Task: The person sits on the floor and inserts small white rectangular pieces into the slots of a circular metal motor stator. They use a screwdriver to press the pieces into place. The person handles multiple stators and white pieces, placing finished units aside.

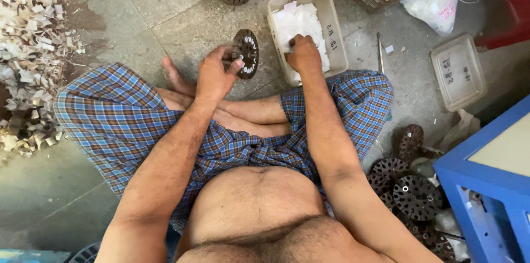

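A small floor-level workshop is shown: work is done seated on a bare stone floor [165, 14], where slotted round metal cores [417, 197] are stacked, a heap of pale paper offcuts [30, 48] is piled at one side, and plastic trays [331, 25] of cut white slips are kept beside a blue metal frame [480, 186]

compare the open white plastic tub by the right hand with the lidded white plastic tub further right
The open white plastic tub has no lid and holds white paper slips; the lidded white plastic tub is closed, its contents hidden. The right hand reaches into the open one; nothing touches the lidded one. The open one lies nearer the knees. Both are rectangular and sit on the floor.
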